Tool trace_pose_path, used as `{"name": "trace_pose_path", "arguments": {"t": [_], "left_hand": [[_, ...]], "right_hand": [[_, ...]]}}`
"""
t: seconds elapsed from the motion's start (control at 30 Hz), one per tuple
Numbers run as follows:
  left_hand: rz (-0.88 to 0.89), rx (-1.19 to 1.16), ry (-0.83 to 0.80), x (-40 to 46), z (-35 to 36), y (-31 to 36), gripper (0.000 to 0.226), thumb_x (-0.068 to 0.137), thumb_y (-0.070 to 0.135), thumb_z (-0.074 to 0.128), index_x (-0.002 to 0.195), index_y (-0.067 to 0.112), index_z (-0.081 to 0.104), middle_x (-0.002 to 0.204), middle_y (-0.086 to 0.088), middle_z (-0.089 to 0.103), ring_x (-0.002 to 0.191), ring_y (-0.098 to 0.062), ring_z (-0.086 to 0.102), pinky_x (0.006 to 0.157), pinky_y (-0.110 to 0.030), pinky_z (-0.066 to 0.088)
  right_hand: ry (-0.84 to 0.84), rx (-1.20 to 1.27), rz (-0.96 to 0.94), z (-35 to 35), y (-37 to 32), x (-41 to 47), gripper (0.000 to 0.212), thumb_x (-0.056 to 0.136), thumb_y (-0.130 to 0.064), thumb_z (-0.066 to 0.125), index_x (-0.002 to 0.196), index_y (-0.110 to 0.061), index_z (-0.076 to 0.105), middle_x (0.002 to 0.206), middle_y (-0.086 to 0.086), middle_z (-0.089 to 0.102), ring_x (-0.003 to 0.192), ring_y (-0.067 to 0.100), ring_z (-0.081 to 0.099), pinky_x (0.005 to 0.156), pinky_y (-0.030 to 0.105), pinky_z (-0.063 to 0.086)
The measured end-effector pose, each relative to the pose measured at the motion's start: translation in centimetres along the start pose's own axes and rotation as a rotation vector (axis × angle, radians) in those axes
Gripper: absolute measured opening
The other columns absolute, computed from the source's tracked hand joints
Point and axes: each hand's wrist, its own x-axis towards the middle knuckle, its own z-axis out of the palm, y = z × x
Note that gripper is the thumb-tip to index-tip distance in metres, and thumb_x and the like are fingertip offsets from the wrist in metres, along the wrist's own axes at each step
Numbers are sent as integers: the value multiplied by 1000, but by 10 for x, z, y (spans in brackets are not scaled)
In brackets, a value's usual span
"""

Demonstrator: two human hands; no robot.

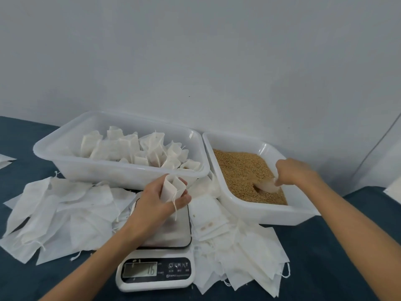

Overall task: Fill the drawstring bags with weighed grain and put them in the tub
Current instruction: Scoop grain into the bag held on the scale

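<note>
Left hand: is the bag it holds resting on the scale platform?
No, the left hand holds the small white bag upright in the air above the scale, whose steel platform carries nothing.

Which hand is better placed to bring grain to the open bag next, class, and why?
The right hand: it already holds the scoop sunk in the grain. The left hand grips the bag above the scale.
</note>
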Motion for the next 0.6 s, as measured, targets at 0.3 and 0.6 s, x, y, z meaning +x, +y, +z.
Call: {"name": "trace_pose_path", "arguments": {"t": [0.3, 0.6], "left_hand": [[-3, -28, 22, 1, -2, 0, 28, 72, 37, 84, 97, 35, 72, 92, 3, 77, 85, -9, 72, 74, -20, 55], [-8, 19, 21, -1, 3, -3, 39, 66, 51, 82, 100, 36, 72, 96, 6, 78, 89, -9, 73, 81, -31, 51]], "right_hand": [[69, 453, 146, 31, -40, 47, 16, 93, -16, 64, 104, -6, 60, 101, 8, 64, 90, 22, 61, 67, 29, 45], [164, 534, 204, 44, -17, 39, 27, 92, -10, 60, 69, -11, 47, 69, 4, 51, 62, 19, 52, 51, 28, 35]]}}
